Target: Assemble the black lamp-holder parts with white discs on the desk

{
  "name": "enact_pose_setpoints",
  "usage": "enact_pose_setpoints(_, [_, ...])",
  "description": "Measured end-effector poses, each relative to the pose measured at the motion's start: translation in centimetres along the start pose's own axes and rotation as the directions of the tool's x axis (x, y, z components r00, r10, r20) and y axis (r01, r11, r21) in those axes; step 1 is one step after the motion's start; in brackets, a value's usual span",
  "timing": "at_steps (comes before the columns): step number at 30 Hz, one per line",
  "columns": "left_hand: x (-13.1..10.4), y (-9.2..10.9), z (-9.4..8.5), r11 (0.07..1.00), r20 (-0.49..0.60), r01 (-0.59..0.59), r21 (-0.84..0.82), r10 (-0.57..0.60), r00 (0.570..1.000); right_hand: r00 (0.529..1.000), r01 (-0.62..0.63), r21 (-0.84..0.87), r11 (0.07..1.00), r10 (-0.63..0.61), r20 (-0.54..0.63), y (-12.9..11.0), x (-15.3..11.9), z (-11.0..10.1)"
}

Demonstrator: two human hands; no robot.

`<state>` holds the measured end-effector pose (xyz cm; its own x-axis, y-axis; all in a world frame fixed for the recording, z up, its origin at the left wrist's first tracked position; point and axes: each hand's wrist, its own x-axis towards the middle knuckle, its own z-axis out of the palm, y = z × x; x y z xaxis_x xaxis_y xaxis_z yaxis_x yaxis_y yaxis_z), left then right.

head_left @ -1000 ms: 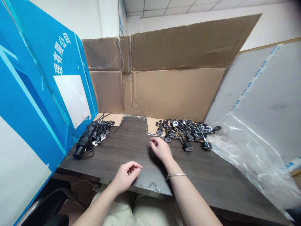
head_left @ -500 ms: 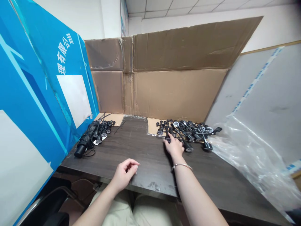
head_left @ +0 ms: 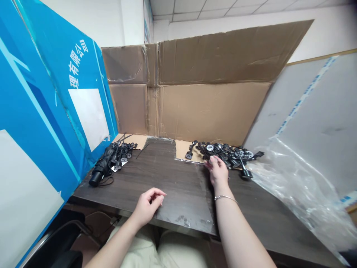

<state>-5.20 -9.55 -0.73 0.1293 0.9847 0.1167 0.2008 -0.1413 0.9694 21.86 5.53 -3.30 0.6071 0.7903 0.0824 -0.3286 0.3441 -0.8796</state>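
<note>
My left hand (head_left: 149,204) rests above the front of the dark wooden table (head_left: 170,178). Its fingers are curled in toward the thumb, with nothing visible in them. My right hand (head_left: 219,172) is at the front of a pile of black stemmed parts (head_left: 223,150) with round grey-faced ends. Blurred fingertips touch or cover parts at the pile's near edge, so what they grip is hidden. A single black part (head_left: 189,154) lies to the left of that hand, on cardboard. Another stemmed part (head_left: 245,173) juts out toward the front right of the pile.
On the left, a folded black umbrella (head_left: 99,174) lies beside a smaller group of black parts (head_left: 124,152). A thin black strip (head_left: 142,151) lies nearby. Cardboard (head_left: 209,108) walls the back, a blue panel (head_left: 52,93) the left. Clear plastic sheeting (head_left: 295,190) drapes over the right edge.
My right hand has moved a little to the right along the pile's front. Parts at the pile's left end have shifted right, leaving one part apart. My left hand has stayed still.
</note>
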Motion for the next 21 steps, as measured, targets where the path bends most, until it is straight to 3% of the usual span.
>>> enact_pose_setpoints(4, [0.0,-0.1,0.0,1.000,0.008,-0.002,0.000,0.002,1.000,0.992,-0.076,0.381,0.921,0.109,-0.067,-1.7,0.0,-0.9])
enact_pose_setpoints(8, [0.0,0.0,0.1,1.000,-0.002,-0.004,0.001,0.004,1.000,0.985,-0.090,0.551,0.830,0.155,-0.072,-2.9,-0.5,-1.3])
enact_pose_setpoints(15, [-0.1,-0.1,0.0,1.000,-0.002,-0.013,0.007,0.013,1.000,0.991,-0.072,0.505,0.860,0.120,-0.063,-4.0,-1.4,-0.7])
enact_pose_setpoints(18, [-0.1,-0.2,0.0,1.000,0.000,-0.018,0.020,0.018,1.000,0.978,-0.015,0.434,0.901,0.104,-0.183,-4.6,-1.7,-0.5])
enact_pose_setpoints(21, [-0.1,-0.3,0.0,0.999,-0.005,-0.026,0.030,0.026,1.000,0.935,0.078,0.360,0.930,0.057,-0.350,-5.0,-1.9,-0.3])
